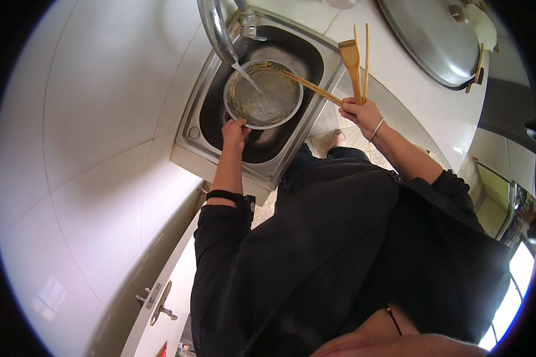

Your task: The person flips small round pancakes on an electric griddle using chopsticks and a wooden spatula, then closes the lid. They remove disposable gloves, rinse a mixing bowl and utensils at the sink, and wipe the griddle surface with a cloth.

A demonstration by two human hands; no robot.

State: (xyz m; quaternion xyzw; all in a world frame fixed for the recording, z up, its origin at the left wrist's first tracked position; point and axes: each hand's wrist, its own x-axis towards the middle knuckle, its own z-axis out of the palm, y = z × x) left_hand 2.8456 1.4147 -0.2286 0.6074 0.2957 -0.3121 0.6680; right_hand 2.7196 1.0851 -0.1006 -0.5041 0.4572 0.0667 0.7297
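Note:
My left hand (236,133) grips the near rim of a round metal bowl (290,118) inside the sink basin (261,154). Water runs from the faucet (219,38) into the bowl, where cloudy water stands and yellowish residue clings to the inner wall. In my right hand (361,114), to the right of the sink, is a bundle of wooden utensils. A wooden spatula (351,58) and two thin sticks like chopsticks (366,62) point upward from the fist. Another pair of chopsticks (315,87) reaches left from the same hand, tips over the bowl's right rim.
A large domed metal lid (429,35) sits on the white countertop (433,111) at the right, with a pale cloth (481,26) by its edge. White wall tiles (98,111) border the sink on the left. A door (174,285) with a metal handle stands at lower left.

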